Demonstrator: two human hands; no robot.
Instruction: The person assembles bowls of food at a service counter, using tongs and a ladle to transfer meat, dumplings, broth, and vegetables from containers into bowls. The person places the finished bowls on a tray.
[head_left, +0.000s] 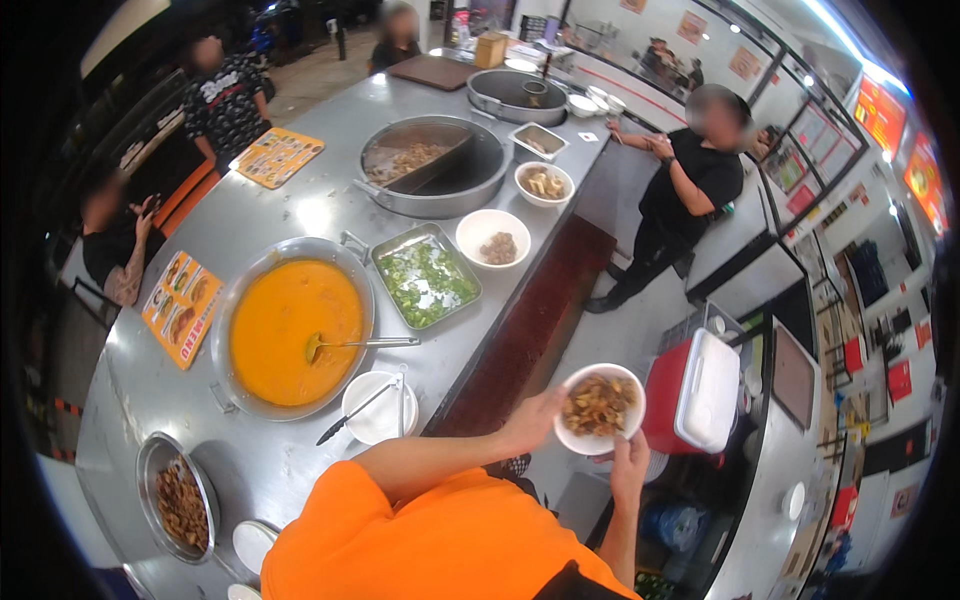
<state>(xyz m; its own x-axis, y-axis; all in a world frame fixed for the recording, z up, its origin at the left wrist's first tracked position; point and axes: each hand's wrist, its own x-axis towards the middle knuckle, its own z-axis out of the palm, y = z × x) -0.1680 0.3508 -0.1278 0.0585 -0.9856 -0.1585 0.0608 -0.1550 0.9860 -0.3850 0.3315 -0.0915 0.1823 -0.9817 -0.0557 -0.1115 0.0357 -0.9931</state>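
Observation:
Both my hands hold a white bowl (599, 409) filled with browned, chopped food, over the floor beside the steel counter. My left hand (534, 424) grips its left rim, and my right hand (628, 466) supports it from below at the right. On the counter (442, 360) to the left, tongs (358, 409) rest across a white bowl (375, 427). A large pan of orange soup (277, 322) stands beyond it with a ladle (352, 343) in it. A steel tray of chopped greens (427, 275) and a white bowl with meat pieces (493, 239) are farther along.
A steel bowl of brown food (178, 499) stands at the near left. Farther back are a divided pot (433, 166) and menus (181, 309). A red cooler (694, 394) is at my right. A person in black (690, 180) stands in the aisle; other people are across the counter.

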